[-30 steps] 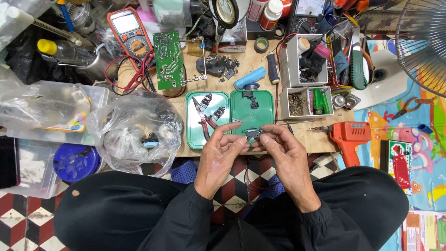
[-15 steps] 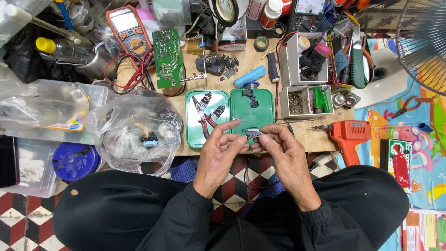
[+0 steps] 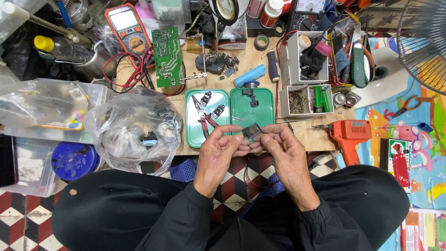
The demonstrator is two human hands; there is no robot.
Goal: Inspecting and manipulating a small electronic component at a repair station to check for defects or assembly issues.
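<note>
Both hands are raised together above the lap, at the near edge of the workbench [image 3: 260,60]. The left hand [image 3: 218,151] is palm-up with fingers curled inward, thumb and forefinger pinching the left side of a small dark component [image 3: 251,131]. The right hand [image 3: 285,148] mirrors it, fingertips gripping the component's right side. The component sits between the two sets of fingertips, just in front of the open green tin [image 3: 230,111]. The tin's left half holds small pliers [image 3: 202,111] and black parts. To the left lies a clear plastic bag [image 3: 132,130] of parts; to the right, an orange drill [image 3: 348,132]. Further back, a green circuit board [image 3: 167,56] and a multimeter [image 3: 125,25].
</note>
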